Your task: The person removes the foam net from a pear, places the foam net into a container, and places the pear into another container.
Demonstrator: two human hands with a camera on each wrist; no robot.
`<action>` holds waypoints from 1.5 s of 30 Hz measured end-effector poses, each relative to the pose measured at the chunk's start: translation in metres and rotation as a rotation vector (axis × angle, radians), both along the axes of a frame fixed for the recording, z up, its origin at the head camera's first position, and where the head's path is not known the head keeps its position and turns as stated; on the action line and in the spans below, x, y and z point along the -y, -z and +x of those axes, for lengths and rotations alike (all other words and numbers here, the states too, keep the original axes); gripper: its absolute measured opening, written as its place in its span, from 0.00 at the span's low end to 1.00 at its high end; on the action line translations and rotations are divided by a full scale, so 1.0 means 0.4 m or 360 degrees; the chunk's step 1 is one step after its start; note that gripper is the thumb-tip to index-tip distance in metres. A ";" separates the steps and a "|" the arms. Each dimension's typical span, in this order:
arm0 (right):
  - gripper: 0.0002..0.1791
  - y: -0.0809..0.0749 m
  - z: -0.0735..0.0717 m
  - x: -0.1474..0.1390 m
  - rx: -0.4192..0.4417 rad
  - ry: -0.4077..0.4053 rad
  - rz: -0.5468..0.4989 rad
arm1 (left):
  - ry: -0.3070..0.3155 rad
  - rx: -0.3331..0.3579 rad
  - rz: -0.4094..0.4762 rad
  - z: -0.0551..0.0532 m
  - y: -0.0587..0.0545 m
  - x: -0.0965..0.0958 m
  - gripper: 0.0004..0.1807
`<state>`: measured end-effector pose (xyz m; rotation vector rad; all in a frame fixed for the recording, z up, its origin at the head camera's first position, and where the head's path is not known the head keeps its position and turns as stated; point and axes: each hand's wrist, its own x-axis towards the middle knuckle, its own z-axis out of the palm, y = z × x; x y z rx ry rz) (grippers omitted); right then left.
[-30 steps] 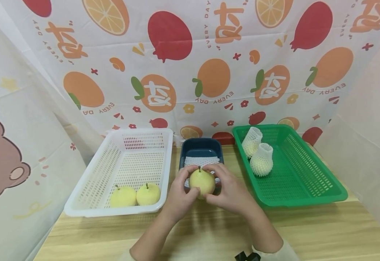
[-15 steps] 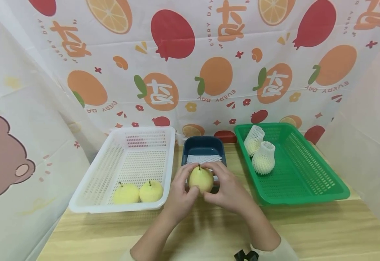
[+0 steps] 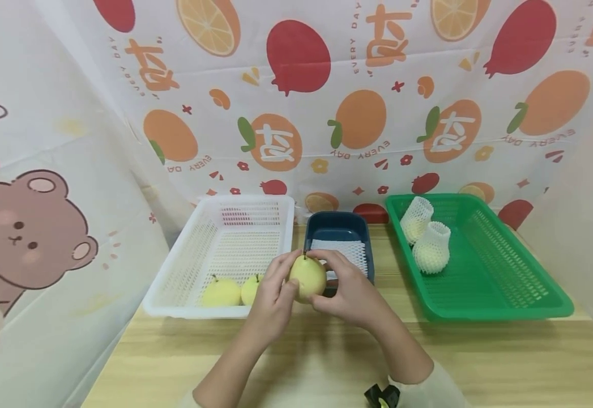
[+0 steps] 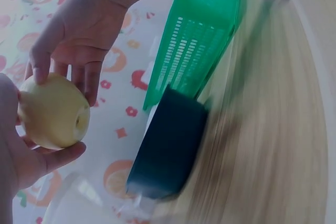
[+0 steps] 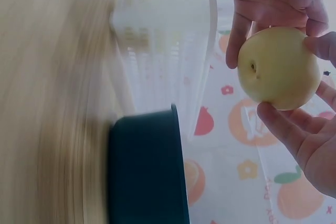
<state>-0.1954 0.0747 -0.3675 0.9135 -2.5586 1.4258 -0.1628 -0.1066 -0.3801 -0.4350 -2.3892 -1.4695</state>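
Note:
Both hands hold one pale yellow pear (image 3: 308,279) between them, its stem upward in the head view. My left hand (image 3: 272,300) grips its left side, fingertips near the top and thumb on the front. From the right, the right hand (image 3: 349,294) curls fingers and thumb around it. Each wrist view shows the underside of the pear (image 4: 52,114) with its small dark hollow; the pear (image 5: 281,69) hangs well above the wooden table. Just behind the hands stands a dark blue tub (image 3: 338,220) holding white foam net sleeves (image 3: 344,249), partly hidden by the right hand.
On the left is a white basket (image 3: 174,313) with two bare pears (image 3: 222,292), one partly covered by my left hand. A green basket (image 3: 500,313) on the right holds two pears in foam nets (image 3: 431,252). A fruit-print cloth (image 3: 327,124) hangs behind.
The head view has turned left, so the baskets sit farther right in it. Both hands have carried the pear leftward relative to the tub, toward the white basket, keeping their hold.

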 end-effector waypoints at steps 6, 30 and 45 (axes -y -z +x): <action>0.37 -0.009 -0.007 0.024 -0.0003 -0.0010 0.0002 | 0.0114 0.0087 0.0070 -0.003 -0.007 0.029 0.26; 0.39 -0.023 -0.135 0.201 -0.0167 0.0104 0.0033 | -0.0138 0.0219 -0.0039 -0.111 -0.079 0.148 0.36; 0.36 0.069 -0.173 0.339 -0.0161 0.0210 0.0280 | -0.0366 0.0379 -0.0439 -0.194 -0.017 0.231 0.29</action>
